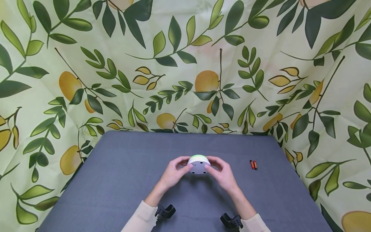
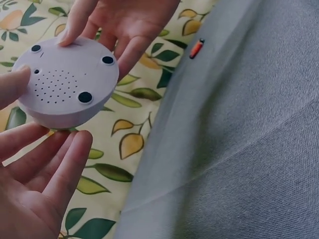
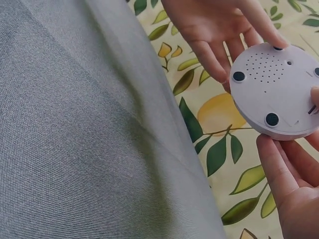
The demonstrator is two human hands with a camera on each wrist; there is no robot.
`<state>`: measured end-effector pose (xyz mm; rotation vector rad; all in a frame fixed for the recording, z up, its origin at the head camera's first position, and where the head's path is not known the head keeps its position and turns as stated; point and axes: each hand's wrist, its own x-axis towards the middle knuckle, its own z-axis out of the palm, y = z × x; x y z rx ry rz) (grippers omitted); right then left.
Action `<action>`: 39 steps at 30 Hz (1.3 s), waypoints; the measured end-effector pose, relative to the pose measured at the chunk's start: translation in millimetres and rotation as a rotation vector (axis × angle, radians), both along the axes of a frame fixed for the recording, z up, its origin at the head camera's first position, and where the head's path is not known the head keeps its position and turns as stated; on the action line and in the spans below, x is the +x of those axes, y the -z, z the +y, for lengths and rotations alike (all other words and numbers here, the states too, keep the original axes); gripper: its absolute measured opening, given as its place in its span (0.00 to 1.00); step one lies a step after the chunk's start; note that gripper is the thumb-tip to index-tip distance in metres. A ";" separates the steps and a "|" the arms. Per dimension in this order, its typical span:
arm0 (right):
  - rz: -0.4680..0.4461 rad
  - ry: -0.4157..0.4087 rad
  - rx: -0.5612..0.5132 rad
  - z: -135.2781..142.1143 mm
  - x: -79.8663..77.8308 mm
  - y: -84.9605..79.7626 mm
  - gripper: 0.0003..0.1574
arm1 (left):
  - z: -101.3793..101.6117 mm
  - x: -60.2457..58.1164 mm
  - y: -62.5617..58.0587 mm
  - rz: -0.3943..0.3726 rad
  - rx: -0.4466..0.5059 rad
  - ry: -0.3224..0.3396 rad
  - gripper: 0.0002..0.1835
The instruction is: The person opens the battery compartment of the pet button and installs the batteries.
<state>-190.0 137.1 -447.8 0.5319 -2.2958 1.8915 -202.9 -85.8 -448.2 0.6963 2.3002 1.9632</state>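
Note:
A round white device [image 1: 198, 167] with a green top edge is held up above the table between both hands. My left hand [image 1: 173, 173] pinches its left side, thumb on the underside and fingers at the far side. My right hand [image 1: 223, 174] grips the opposite side in the same way. In the left wrist view the underside of the device [image 2: 65, 82] shows a patch of small speaker holes and dark round feet. The right wrist view shows the right thumb on that underside, beside a small slot near the rim. The top face is mostly hidden.
Two small red-and-black batteries [image 1: 253, 165] lie side by side on the grey cloth-covered table [image 1: 130, 167], right of the hands. Behind and beside the table hangs a leaf-and-fruit patterned cloth [image 1: 179, 71]. Black wrist mounts [image 1: 166, 211] sit at both cuffs.

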 end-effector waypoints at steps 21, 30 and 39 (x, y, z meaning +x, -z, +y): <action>-0.288 0.084 -0.158 4.2 -17.6 24.4 0.21 | 9.1 -9.4 27.7 0.324 -0.158 -0.002 0.45; -0.358 0.057 -0.200 1.8 -15.1 24.7 0.21 | 13.8 -7.0 33.5 0.247 -0.226 -0.008 0.54; -0.363 0.010 -0.210 0.6 -12.4 27.4 0.23 | 20.4 -8.0 37.5 0.216 -0.241 -0.059 0.57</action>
